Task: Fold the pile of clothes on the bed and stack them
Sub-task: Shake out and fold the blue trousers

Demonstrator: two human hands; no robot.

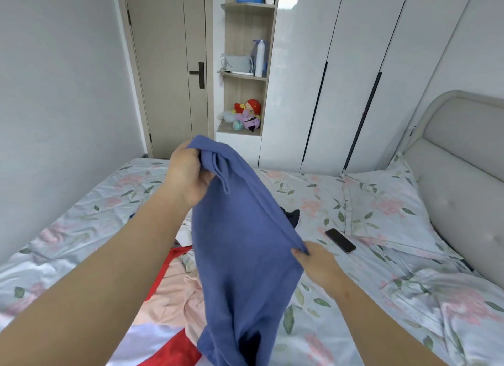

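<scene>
- The left hand (188,174) is held up above the bed, its fingers curled round a bunched upper edge of a blue knitted garment (240,256). The fingertips are buried in the folds and cannot be seen.
- The right hand (317,259), lower and nearer the camera, pinches the opposite edge of the garment. Most of its fingers are hidden behind the cloth.
- The garment hangs in the air between the two hands and drapes down in front of the pile. Its lower end is cut off by the bottom of the picture, so what kind of garment it is cannot be told.
- The pile of clothes (174,286) lies on the bed with a pale floral sheet (354,297). It is mostly hidden behind the garment and the left forearm.
- A red piece (188,352), a pale pink piece, a scrap of white cloth and a dark navy corner (293,217) peep out at the sides.
- A flat black phone (340,240) lies on the sheet just beside a floral pillow (387,207), apart from the pile.
- A padded grey headboard (463,158) is cut off at the right edge.
- Against the far wall, an open wooden shelf (246,76) holds plush toys (249,115). A blue container on its top board is cut off by the upper edge.
</scene>
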